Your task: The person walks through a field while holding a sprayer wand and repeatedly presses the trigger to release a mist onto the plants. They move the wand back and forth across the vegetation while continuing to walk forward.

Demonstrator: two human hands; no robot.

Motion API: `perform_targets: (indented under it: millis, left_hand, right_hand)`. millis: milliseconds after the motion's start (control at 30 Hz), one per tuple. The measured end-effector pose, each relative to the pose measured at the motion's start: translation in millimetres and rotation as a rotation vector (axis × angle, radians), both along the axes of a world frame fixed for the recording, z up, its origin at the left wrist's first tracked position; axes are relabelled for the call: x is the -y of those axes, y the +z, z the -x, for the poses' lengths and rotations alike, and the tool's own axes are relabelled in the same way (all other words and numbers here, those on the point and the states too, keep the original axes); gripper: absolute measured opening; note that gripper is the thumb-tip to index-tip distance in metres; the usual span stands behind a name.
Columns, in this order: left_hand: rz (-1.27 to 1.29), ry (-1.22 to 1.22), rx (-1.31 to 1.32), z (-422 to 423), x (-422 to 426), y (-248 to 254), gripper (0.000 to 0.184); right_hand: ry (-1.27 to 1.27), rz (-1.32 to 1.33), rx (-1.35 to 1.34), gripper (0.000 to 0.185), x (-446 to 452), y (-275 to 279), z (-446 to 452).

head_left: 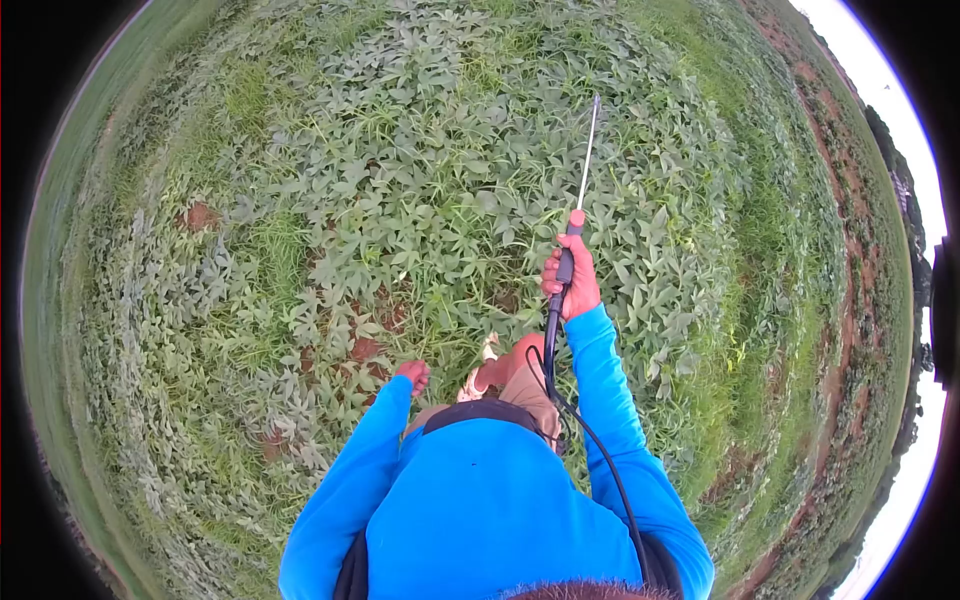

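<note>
My right hand (573, 278) is wrapped round the dark handle of a sprayer wand (588, 155). Its thin pale tube points forward and slightly right, over the leaves, and has a reddish collar just above my fingers. From the handle's lower end a black hose (603, 452) runs back along my right side toward the shoulder. My left hand (414, 375) hangs low by my left hip with its fingers curled into a loose fist, and nothing shows in it. Leafy green crop plants (420, 190) lie beneath both hands.
Dense low plants and grass (275, 260) surround my legs, with patches of reddish soil (365, 350) between them. My shoe (472, 388) stands among the leaves. Bare reddish strips (852, 290) run along the right side, with dark trees (884, 140) at the field's far edge.
</note>
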State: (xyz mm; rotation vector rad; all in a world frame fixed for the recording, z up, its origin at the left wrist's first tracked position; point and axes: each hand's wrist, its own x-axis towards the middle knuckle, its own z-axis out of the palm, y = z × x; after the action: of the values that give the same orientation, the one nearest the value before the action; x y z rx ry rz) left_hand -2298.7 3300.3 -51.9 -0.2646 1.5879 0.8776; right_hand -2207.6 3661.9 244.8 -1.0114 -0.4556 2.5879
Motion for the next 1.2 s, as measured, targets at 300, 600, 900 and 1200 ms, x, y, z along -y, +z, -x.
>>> perform_targets:
  millis: [300, 600, 900, 1200]
  left_hand:
    - [0.114, 0.014, 0.07, 37, -27, -12, 0.036]
    - [0.094, -0.144, -0.033, 143, -133, 3, 0.033]
    - [-0.063, -0.054, -0.154, 238, -245, 33, 0.04]
    - [0.186, -0.101, -0.064, 246, -240, 15, 0.034]
  right_hand:
    - [-0.198, -0.285, 0.07, 0.034, -100, -33, 23]
    - [-0.2, -0.235, 0.083, 0.031, -221, -43, 82]
    - [-0.104, 0.029, -0.007, 0.027, -188, -28, 130]
    - [0.162, 0.302, -0.138, 0.025, -193, -5, 138]
